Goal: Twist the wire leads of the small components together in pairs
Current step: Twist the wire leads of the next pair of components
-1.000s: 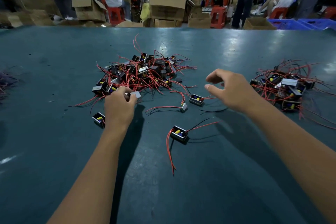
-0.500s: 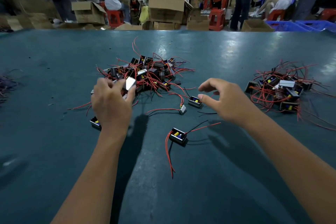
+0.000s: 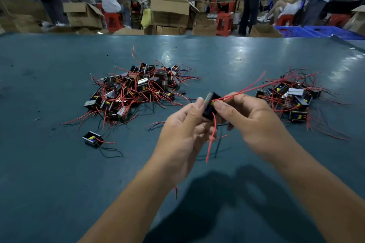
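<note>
Component, small, black and boxy with a touch of yellow on its side, sits raised above the worktop between both hands, which are brought close together over the middle of the surface. Left hand grips the body from below and the side, thumb pressed up against its left face. Right hand pinches the red leads where they leave the body, thumb tip right at the yellow part; those leads run out in a blurred streak up and to the right. Another red lead and a dark one hang down from the component between the two wrists.

Left of the hands and further back lies the large pile of the same black components, their red and black wires tangled and splayed outward. A smaller pile rests just right of the right hand, likewise bristling with red wire. One loose component lies alone on the worktop, near and left, below the large pile, with a red and a black lead trailing to its right.

Beyond the far edge of the worktop stand cardboard boxes and red stools, with several people seated or standing at other benches
</note>
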`<state>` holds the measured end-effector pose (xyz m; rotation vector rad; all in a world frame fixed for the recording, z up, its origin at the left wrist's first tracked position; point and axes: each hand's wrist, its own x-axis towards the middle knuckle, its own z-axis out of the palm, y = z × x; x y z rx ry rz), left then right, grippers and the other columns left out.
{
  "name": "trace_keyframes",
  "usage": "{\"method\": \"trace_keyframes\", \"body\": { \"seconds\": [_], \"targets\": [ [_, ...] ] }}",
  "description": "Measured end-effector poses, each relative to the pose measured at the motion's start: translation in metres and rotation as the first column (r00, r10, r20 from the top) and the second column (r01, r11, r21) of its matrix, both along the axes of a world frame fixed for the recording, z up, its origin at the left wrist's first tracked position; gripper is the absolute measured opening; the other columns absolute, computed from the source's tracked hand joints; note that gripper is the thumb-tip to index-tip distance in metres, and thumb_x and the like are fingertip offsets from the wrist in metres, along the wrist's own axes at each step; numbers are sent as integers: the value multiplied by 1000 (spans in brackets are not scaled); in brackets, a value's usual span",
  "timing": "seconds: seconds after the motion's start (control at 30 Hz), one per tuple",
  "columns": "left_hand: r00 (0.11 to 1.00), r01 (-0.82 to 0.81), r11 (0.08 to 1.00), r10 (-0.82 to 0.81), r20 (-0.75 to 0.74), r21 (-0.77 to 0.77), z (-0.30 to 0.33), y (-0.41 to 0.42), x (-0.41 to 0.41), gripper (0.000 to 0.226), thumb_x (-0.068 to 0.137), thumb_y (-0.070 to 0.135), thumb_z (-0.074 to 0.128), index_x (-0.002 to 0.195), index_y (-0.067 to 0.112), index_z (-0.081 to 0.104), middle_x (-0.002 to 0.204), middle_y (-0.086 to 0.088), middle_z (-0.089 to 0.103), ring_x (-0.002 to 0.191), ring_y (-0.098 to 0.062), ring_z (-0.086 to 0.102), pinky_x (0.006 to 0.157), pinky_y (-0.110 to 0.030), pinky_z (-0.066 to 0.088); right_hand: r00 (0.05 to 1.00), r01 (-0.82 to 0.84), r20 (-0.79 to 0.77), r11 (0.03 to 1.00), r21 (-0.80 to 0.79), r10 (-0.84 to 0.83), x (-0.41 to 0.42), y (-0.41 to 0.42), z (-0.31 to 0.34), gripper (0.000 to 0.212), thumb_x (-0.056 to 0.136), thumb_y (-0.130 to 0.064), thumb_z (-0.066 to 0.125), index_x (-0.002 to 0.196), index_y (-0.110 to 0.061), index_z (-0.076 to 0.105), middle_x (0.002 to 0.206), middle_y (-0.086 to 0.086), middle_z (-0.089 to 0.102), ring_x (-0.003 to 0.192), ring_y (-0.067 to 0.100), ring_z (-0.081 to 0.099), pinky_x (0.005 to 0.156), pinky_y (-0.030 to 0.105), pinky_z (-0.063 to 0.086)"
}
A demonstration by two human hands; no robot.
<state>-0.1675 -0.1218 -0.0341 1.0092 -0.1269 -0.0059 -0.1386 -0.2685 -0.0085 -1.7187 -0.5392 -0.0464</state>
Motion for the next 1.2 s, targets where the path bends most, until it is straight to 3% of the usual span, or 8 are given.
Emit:
{"method": "trace_keyframes", "body": {
  "seconds": [0.13,0.33,0.53,0.7,0.8,0.97,1.1,1.2],
  "targets": [
    [952,282,957,-288,-107,-66,-8,-6,-6,25,92,33,57,93,16,77,77,-1,69,61,-8,59,60,-18,51,993,2,-115,999,54,4,-5,-23,-17,37,74,-43,67,89,-10,68,75,1,65,69,10,57,59,27,45],
    [895,371,907,-406,-185,-197,-20,-13,-11,24,91,30,64,98,11,77,86,-4,68,70,-8,60,69,-21,55,976,-31,-209,987,155,63,-13,-37,-34,26,82,-34,63,97,-15,72,89,6,71,77,16,61,72,43,45],
    [922,340,930,-359,-144,-143,-28,-20,-10,25,88,31,64,96,10,77,81,-4,62,66,-7,59,70,-20,54,971,-36,-226,984,172,75,-15,-42,-37,15,91,-26,64,103,-22,72,99,9,73,85,18,63,80,47,45],
    [882,434,895,-445,-156,-103,-27,-19,-11,27,95,32,58,99,11,76,86,-3,68,67,-7,60,70,-21,54,960,-56,-259,982,179,102,-16,-47,-33,15,81,-20,64,93,-19,73,88,10,71,76,18,61,71,36,48],
    [886,417,905,-426,-183,-88,-29,-22,-12,26,92,33,61,96,10,74,90,-8,66,68,-10,61,70,-23,54,961,-40,-264,982,186,89,-18,-44,-33,11,77,-13,74,85,-22,74,82,10,70,72,20,59,68,32,49],
    [889,410,908,-418,-184,-84,-32,-24,-12,25,94,29,60,101,9,73,95,-13,63,69,-11,60,69,-23,54,958,19,-285,979,202,40,-19,-41,-34,15,86,6,60,83,-6,67,77,18,65,71,27,53,67,34,47],
    [895,391,919,-393,-213,-53,-31,-24,-13,26,96,27,57,100,6,72,93,-11,68,68,-10,58,69,-23,54,948,54,-319,988,142,-6,-16,-37,-37,17,88,6,58,80,-7,66,74,17,65,63,25,56,68,43,47],
    [903,348,937,-342,-261,-23,-32,-27,-12,29,91,30,59,98,5,70,95,-15,63,71,-15,56,69,-25,53,937,72,-350,990,121,-26,-13,-35,-41,15,90,4,57,81,-4,65,72,17,64,56,22,56,64,39,50]
  ]
}}
